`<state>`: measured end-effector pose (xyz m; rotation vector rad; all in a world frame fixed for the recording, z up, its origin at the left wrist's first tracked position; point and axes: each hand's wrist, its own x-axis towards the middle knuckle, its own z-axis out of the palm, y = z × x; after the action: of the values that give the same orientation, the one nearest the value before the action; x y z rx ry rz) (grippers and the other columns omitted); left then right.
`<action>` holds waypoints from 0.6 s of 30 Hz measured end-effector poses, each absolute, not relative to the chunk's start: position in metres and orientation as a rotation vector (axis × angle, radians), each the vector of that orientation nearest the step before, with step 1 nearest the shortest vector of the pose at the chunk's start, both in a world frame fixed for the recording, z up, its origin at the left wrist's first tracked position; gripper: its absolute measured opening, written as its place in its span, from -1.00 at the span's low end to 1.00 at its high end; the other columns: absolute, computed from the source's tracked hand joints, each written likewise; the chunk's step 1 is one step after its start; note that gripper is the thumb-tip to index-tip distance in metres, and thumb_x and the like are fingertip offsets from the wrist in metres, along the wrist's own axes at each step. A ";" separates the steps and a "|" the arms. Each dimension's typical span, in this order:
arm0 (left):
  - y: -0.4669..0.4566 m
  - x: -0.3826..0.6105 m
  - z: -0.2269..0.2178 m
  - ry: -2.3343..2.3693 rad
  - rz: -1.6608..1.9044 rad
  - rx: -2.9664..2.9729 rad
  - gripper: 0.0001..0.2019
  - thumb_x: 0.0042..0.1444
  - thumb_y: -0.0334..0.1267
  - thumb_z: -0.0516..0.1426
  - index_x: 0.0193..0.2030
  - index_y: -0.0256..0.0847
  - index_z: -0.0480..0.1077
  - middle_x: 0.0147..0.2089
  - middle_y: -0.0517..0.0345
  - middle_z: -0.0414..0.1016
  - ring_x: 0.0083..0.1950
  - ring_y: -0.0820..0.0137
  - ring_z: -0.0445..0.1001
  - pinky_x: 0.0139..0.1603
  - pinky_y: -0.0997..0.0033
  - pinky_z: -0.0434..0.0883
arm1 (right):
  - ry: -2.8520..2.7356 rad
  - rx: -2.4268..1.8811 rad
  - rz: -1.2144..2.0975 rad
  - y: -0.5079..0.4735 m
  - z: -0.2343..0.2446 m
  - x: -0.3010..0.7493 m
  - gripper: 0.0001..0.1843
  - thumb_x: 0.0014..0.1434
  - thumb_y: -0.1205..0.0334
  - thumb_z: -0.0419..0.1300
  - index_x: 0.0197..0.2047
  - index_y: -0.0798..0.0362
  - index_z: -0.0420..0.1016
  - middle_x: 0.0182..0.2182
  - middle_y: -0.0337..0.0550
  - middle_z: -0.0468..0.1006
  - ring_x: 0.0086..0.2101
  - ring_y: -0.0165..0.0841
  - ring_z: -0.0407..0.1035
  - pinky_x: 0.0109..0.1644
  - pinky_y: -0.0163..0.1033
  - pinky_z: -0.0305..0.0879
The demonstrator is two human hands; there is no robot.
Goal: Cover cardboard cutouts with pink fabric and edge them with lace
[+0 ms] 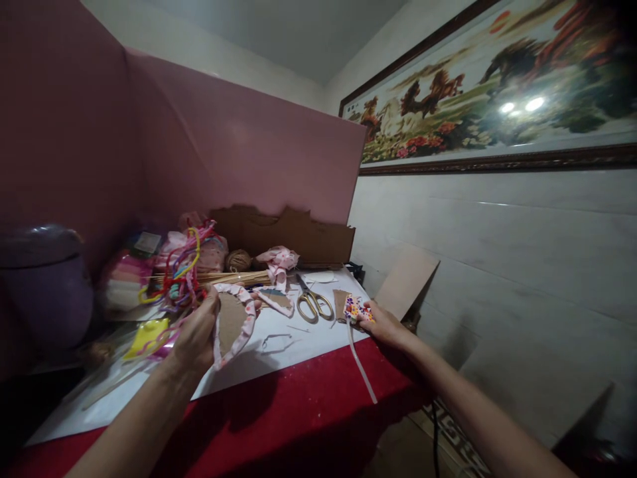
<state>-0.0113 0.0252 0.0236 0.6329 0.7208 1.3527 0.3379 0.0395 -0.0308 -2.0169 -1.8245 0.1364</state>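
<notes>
My left hand (202, 328) grips a rounded cardboard piece (229, 318), its edge wrapped in pale pink spotted fabric. The piece is raised over the front of the white sheet. At the right side of the table, my right hand (381, 324) is closed around a flower-patterned glue gun (355, 309). A long translucent glue stick (362, 368) sticks out of it towards me, and its nozzle is hidden. Scissors (314, 307) with gold handles lie between the hands. Behind the held piece rests a smaller fabric-edged cardboard piece (276, 300). A brown cardboard scrap (341, 304) is beside the glue gun.
Colourful pipe cleaners (192, 252), a twine ball (239, 260), thin wooden sticks (233, 279) and bunched pink fabric (279, 259) crowd the back left. A purple bin (47, 299) stands at far left. Red cloth (298, 411) covers the table front; a black cord (434, 438) hangs at right.
</notes>
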 end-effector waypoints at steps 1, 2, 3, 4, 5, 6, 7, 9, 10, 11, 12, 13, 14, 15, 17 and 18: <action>0.024 -0.011 0.024 0.712 1.352 0.639 -0.58 0.27 -0.11 -0.20 -0.21 -0.33 0.37 -0.40 -0.06 0.55 -0.39 0.30 0.56 -0.38 0.40 0.51 | -1.813 -2.019 0.121 0.039 -0.031 0.339 -0.54 0.04 0.26 0.15 0.03 0.19 0.30 -0.04 0.13 0.43 -0.09 -0.18 0.35 -0.09 -0.23 0.18; 0.024 -0.011 0.025 0.710 1.353 0.641 -0.59 0.27 -0.12 -0.20 -0.23 -0.32 0.38 -0.41 -0.04 0.55 -0.40 0.31 0.56 -0.39 0.40 0.51 | -1.801 -2.018 0.105 0.038 -0.032 0.339 -0.53 0.06 0.26 0.13 0.06 0.20 0.27 -0.02 0.15 0.40 -0.07 -0.17 0.34 -0.06 -0.22 0.17; 0.023 -0.010 0.026 0.710 1.356 0.645 -0.60 0.27 -0.13 -0.19 -0.25 -0.32 0.37 -0.41 -0.04 0.55 -0.42 0.32 0.55 -0.40 0.41 0.51 | -1.788 -2.015 0.090 0.038 -0.032 0.340 -0.53 0.08 0.25 0.12 0.07 0.20 0.26 -0.01 0.16 0.39 -0.06 -0.17 0.33 -0.05 -0.21 0.17; 0.022 -0.010 0.027 0.713 1.361 0.648 -0.61 0.27 -0.14 -0.19 -0.25 -0.31 0.37 -0.42 -0.03 0.54 -0.44 0.33 0.55 -0.42 0.42 0.51 | -1.777 -2.008 0.075 0.037 -0.032 0.341 -0.54 0.09 0.23 0.10 0.07 0.20 0.26 -0.01 0.16 0.38 -0.06 -0.16 0.33 -0.04 -0.20 0.17; 0.021 -0.009 0.028 0.715 1.364 0.650 -0.61 0.27 -0.15 -0.20 -0.25 -0.31 0.37 -0.43 -0.02 0.54 -0.46 0.34 0.54 -0.44 0.43 0.50 | -1.768 -1.997 0.059 0.036 -0.032 0.341 -0.55 0.10 0.21 0.10 0.06 0.19 0.27 -0.01 0.15 0.38 -0.06 -0.16 0.33 -0.04 -0.19 0.17; 0.020 -0.008 0.029 0.714 1.362 0.654 -0.61 0.28 -0.16 -0.21 -0.24 -0.31 0.37 -0.45 -0.01 0.54 -0.49 0.35 0.53 -0.46 0.45 0.50 | -1.761 -1.983 0.041 0.035 -0.031 0.341 -0.56 0.09 0.20 0.11 0.04 0.18 0.28 -0.03 0.14 0.39 -0.07 -0.15 0.34 -0.03 -0.19 0.17; 0.020 -0.008 0.030 0.710 1.362 0.659 -0.60 0.28 -0.16 -0.21 -0.23 -0.31 0.37 -0.46 -0.01 0.53 -0.50 0.36 0.53 -0.46 0.46 0.49 | -1.754 -1.965 0.022 0.034 -0.030 0.341 -0.57 0.08 0.19 0.11 0.02 0.16 0.30 -0.04 0.12 0.40 -0.08 -0.15 0.34 -0.03 -0.18 0.18; 0.020 -0.007 0.029 0.703 1.363 0.658 -0.60 0.28 -0.16 -0.21 -0.18 -0.32 0.37 -0.47 0.00 0.53 -0.49 0.35 0.54 -0.45 0.44 0.50 | -1.738 -1.924 -0.016 0.031 -0.026 0.340 -0.60 0.07 0.21 0.12 -0.01 0.13 0.32 -0.08 0.08 0.41 -0.11 -0.16 0.35 -0.04 -0.18 0.19; 0.020 -0.007 0.028 0.706 1.369 0.650 -0.60 0.28 -0.15 -0.21 -0.15 -0.33 0.37 -0.46 -0.01 0.54 -0.47 0.34 0.54 -0.43 0.42 0.50 | -1.731 -1.900 -0.032 0.030 -0.023 0.339 -0.62 0.06 0.22 0.11 -0.03 0.13 0.33 -0.09 0.07 0.42 -0.12 -0.17 0.35 -0.04 -0.18 0.19; 0.021 -0.008 0.027 0.707 1.373 0.644 -0.60 0.27 -0.14 -0.20 -0.11 -0.33 0.36 -0.44 -0.02 0.54 -0.44 0.32 0.55 -0.42 0.41 0.51 | -1.724 -1.875 -0.044 0.028 -0.020 0.337 -0.64 0.06 0.24 0.11 -0.04 0.13 0.33 -0.10 0.06 0.42 -0.12 -0.18 0.35 -0.04 -0.19 0.19; 0.022 -0.008 0.025 0.705 1.376 0.641 -0.59 0.27 -0.13 -0.20 -0.09 -0.33 0.36 -0.43 -0.03 0.55 -0.43 0.31 0.56 -0.42 0.39 0.51 | -1.724 -1.854 -0.059 0.027 -0.018 0.336 -0.65 0.05 0.26 0.10 -0.05 0.12 0.34 -0.11 0.04 0.42 -0.12 -0.19 0.34 -0.03 -0.20 0.19; 0.024 -0.008 0.023 0.702 1.377 0.643 -0.59 0.27 -0.11 -0.19 -0.09 -0.33 0.36 -0.42 -0.03 0.55 -0.43 0.31 0.56 -0.43 0.38 0.50 | -1.721 -1.825 -0.068 0.025 -0.015 0.334 -0.66 0.05 0.27 0.10 -0.06 0.12 0.34 -0.11 0.03 0.43 -0.12 -0.21 0.34 -0.03 -0.21 0.19; 0.025 -0.009 0.022 0.699 1.374 0.655 -0.59 0.26 -0.10 -0.18 -0.10 -0.32 0.36 -0.44 -0.01 0.54 -0.46 0.31 0.55 -0.45 0.38 0.50 | -1.715 -1.779 -0.054 0.022 -0.012 0.331 -0.67 0.04 0.28 0.11 -0.07 0.10 0.35 -0.11 0.00 0.43 -0.12 -0.23 0.34 -0.02 -0.22 0.19; 0.026 -0.009 0.020 0.700 1.374 0.670 -0.60 0.26 -0.10 -0.17 -0.11 -0.31 0.37 -0.46 0.02 0.53 -0.49 0.32 0.53 -0.47 0.38 0.49 | -1.705 -1.714 -0.005 0.019 -0.010 0.328 -0.68 0.04 0.27 0.12 -0.08 0.09 0.35 -0.13 -0.03 0.44 -0.14 -0.24 0.34 -0.04 -0.23 0.20; 0.028 -0.009 0.016 0.702 1.368 0.701 -0.64 0.25 -0.12 -0.14 -0.15 -0.30 0.37 -0.50 0.05 0.51 -0.55 0.34 0.50 -0.51 0.38 0.47 | -1.637 -1.519 0.255 0.011 -0.005 0.317 -0.72 0.03 0.22 0.14 -0.14 0.06 0.37 -0.24 -0.11 0.47 -0.27 -0.30 0.36 -0.20 -0.26 0.26; 0.028 -0.009 0.015 0.701 1.359 0.715 -0.65 0.25 -0.12 -0.14 -0.17 -0.30 0.37 -0.50 0.04 0.51 -0.56 0.34 0.49 -0.52 0.38 0.47 | -1.574 -1.400 0.454 0.006 -0.003 0.311 -0.75 0.04 0.19 0.16 -0.18 0.05 0.38 -0.32 -0.16 0.46 -0.38 -0.35 0.34 -0.33 -0.30 0.26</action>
<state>-0.0087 0.0283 0.0150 0.7146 0.7007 1.3593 0.3107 0.0064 -0.0028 -1.3998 -1.5742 0.4544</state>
